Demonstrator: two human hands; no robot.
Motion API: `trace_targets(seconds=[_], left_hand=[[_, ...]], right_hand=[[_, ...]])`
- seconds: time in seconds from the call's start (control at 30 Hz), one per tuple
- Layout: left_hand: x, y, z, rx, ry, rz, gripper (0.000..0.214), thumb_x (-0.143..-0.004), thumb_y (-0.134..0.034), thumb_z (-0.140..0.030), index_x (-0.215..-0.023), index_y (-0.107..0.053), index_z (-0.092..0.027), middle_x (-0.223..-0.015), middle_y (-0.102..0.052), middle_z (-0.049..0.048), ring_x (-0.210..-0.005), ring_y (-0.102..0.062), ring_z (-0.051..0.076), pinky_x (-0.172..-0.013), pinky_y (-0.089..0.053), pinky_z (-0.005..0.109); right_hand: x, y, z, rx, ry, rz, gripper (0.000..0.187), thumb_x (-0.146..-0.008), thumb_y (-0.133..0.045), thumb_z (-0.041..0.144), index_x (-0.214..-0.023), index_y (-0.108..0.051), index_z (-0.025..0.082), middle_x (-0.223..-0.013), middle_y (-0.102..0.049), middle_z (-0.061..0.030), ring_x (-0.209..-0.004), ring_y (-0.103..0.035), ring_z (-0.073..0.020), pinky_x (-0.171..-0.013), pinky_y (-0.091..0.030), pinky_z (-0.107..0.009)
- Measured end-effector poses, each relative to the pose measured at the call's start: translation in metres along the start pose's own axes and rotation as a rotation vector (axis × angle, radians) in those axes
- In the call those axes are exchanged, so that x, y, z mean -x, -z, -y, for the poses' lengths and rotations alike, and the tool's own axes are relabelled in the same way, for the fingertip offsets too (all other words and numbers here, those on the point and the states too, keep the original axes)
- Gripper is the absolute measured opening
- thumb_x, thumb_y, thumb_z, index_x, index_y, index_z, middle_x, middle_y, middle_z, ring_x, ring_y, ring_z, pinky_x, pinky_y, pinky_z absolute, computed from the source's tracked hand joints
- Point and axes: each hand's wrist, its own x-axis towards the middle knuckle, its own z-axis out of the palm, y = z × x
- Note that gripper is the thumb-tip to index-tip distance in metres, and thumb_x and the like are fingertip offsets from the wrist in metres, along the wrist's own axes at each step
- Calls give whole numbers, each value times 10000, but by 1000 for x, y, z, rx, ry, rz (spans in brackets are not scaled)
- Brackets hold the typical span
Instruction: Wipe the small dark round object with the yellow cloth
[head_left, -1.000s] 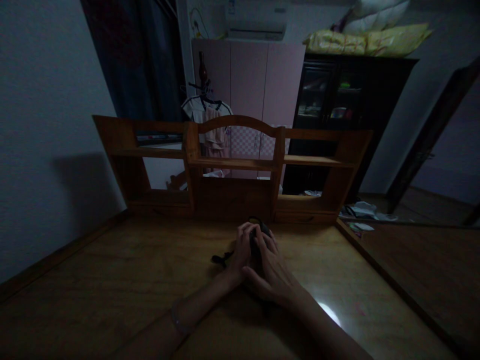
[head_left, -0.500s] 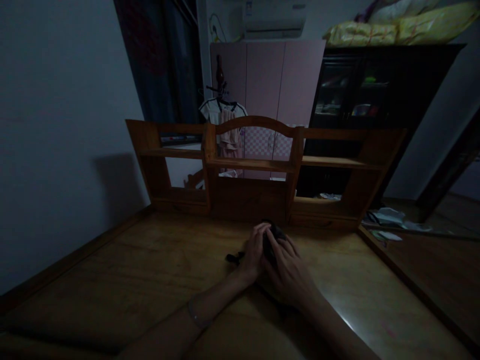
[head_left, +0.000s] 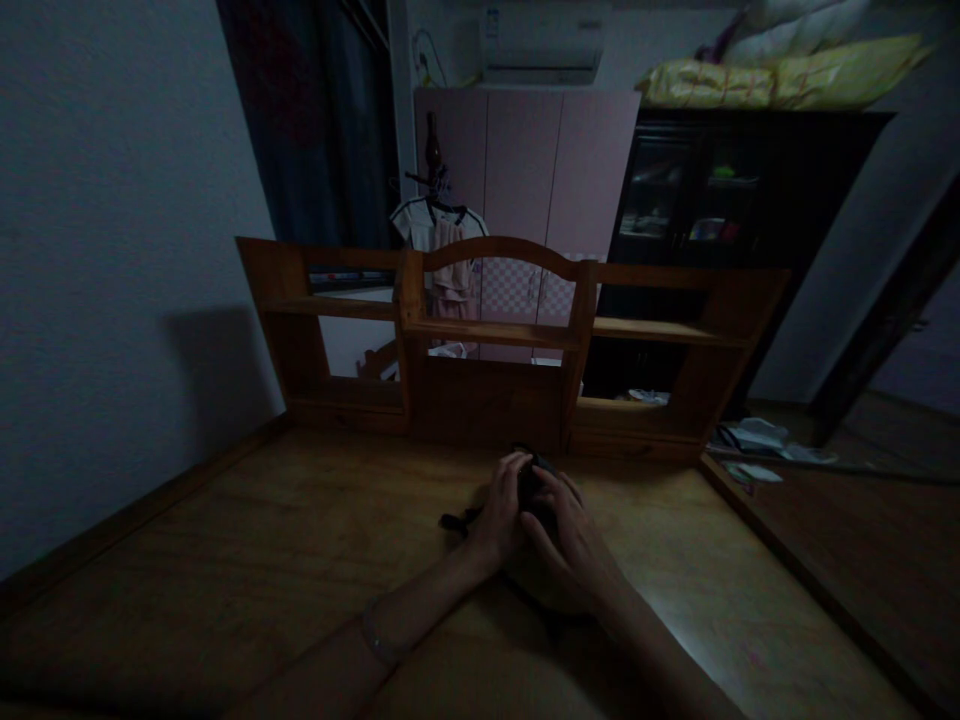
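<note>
Between my two hands, on a wooden board [head_left: 330, 560], sits a dark, soft-looking object [head_left: 531, 487]; the dim light hides its exact kind. A black strap-like end [head_left: 453, 522] sticks out on its left, and a thin dark band curves below my wrists. My left hand [head_left: 498, 515] wraps its left side, fingers pointing away from me. Over its right side lies my right hand [head_left: 574, 535], fingers bent on the top and thumb apart from them. Much of the object is covered by both hands.
A wooden headboard with shelves [head_left: 491, 330] rises at the far end of the board. A wall [head_left: 120, 300] borders the left, and a raised wooden edge [head_left: 795, 560] runs along the right. Beyond stand a pink wardrobe [head_left: 525, 170] and a dark cabinet [head_left: 795, 190].
My right hand's fingers have bent and its thumb has moved apart, showing more of the dark object between my hands. The whole view has shifted slightly.
</note>
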Motion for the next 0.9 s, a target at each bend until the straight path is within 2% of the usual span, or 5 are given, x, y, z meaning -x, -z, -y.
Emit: trace_targets(seconds=[0.13,0.23,0.47,0.8,0.9], left_hand=[[1,-2,7,50,-37,13,547,-888,-436,-439,-1352,-310,-179,-1329,-364,150,-1253,-359,278,-1066,-300,484],[4,-3,14,63,-10,40,535,-892,-442,-414,-1361,-298,-200,-1345,-352,144,-1269,-348,272,-1077,-289,485],[7,-3,19,123,16,109,534,-897,-434,-290,-1391,-238,-229,-1380,-319,131,-1299,-320,249,-1086,-287,487],[12,-9,28,168,66,70,544,-868,-481,-307,-1372,-288,-239,-1361,-359,113,-1288,-346,253,-1087,-283,478],[10,-12,27,224,145,80,496,-878,-457,-304,-1348,-315,-229,-1329,-394,103,-1259,-382,237,-1076,-304,461]], right_hand=[[-4,1,8,170,69,24,658,-916,-459,335,-1469,-119,228,-1366,-470,-86,-1265,-400,-262,-1130,-195,-547],[-3,1,12,226,79,38,735,-901,-490,355,-1476,-51,232,-1394,-448,-85,-1279,-379,-283,-1127,-169,-575],[1,0,5,133,21,113,742,-906,-480,413,-1471,-21,268,-1512,-246,-44,-1363,-252,-259,-1102,-294,-484],[-2,5,7,12,-16,160,748,-895,-509,387,-1472,-48,271,-1478,-313,-59,-1348,-276,-235,-1105,-288,-431],[-1,7,8,-11,-8,167,760,-885,-528,373,-1471,-55,273,-1486,-296,-55,-1356,-258,-231,-1109,-280,-421]])
